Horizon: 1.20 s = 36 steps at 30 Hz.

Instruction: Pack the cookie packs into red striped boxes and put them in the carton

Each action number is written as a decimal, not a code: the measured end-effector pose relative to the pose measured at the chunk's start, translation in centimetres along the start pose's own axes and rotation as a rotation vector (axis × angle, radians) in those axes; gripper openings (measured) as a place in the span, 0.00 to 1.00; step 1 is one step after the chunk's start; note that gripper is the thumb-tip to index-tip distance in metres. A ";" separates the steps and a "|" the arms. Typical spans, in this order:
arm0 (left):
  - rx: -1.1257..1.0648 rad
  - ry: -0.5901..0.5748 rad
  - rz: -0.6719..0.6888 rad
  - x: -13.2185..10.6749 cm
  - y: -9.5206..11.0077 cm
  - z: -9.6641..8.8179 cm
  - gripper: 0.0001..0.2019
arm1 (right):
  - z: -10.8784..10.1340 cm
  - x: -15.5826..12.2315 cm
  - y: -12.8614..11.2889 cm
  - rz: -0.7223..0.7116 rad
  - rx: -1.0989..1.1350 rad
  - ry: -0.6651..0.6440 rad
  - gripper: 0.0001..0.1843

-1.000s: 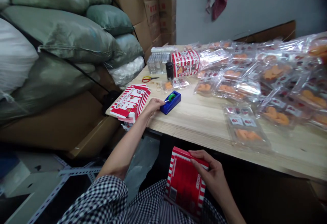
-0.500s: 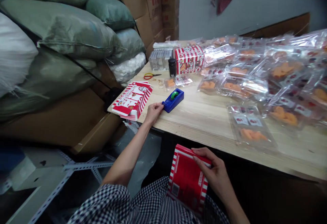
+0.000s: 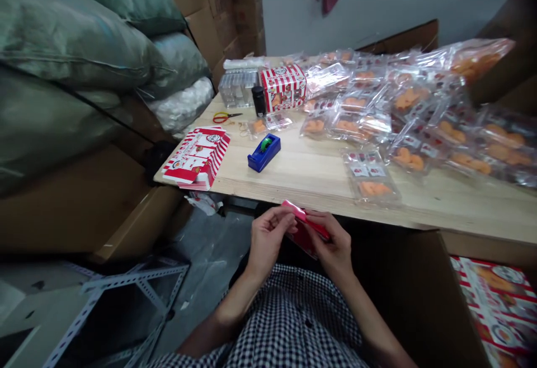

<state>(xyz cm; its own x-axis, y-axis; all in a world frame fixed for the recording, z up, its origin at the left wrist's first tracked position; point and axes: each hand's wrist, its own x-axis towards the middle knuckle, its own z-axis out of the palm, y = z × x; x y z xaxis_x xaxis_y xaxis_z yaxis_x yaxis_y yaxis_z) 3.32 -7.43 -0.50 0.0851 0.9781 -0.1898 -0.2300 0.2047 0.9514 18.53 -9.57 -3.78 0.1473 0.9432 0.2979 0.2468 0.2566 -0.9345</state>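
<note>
A red and white printed carton (image 3: 302,238) is held low in front of me, just off the table's front edge. My right hand (image 3: 333,242) grips its right side, thumb and fingers closed on it. At the carton's upper left edge, my left hand (image 3: 267,239) is closed in a pinch; whatever lies between its fingertips is too small to make out. A glossy streak runs along that edge. On the table, beyond my hands, stands a blue tape dispenser (image 3: 271,155) with a green roll core. To its left lies a stack of flat printed cartons (image 3: 195,158).
Clear packs with orange pieces (image 3: 352,127) cover the table's right and back. Scissors (image 3: 224,117), a black bottle (image 3: 259,101) and an upright striped box (image 3: 285,85) stand or lie farther back. At lower right is an open cardboard box (image 3: 444,267) with printed cartons inside.
My left hand has left the tape dispenser's front end and come back to the carton's edge. The carton has been raised and tilted in my right hand. The view has turned right.
</note>
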 end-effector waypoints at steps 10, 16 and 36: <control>-0.168 0.054 -0.179 0.2 -2.3 1.2 0.44 | -1.0 -0.8 0.3 -0.058 -0.054 -0.123 0.22; 0.078 0.057 -0.075 1.1 -3.8 0.1 0.34 | -1.4 0.5 0.7 -0.162 -0.052 -0.200 0.20; 0.416 -0.876 1.114 5.6 2.9 2.0 0.17 | -5.3 -1.8 -7.7 0.623 0.794 0.372 0.40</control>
<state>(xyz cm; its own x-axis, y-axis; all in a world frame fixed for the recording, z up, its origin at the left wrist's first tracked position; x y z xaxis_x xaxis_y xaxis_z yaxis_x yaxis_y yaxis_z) 5.05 -1.39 1.69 0.6351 0.2550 0.7291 -0.2934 -0.7935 0.5331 21.43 -14.34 3.88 0.3475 0.8661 -0.3593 -0.6453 -0.0571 -0.7618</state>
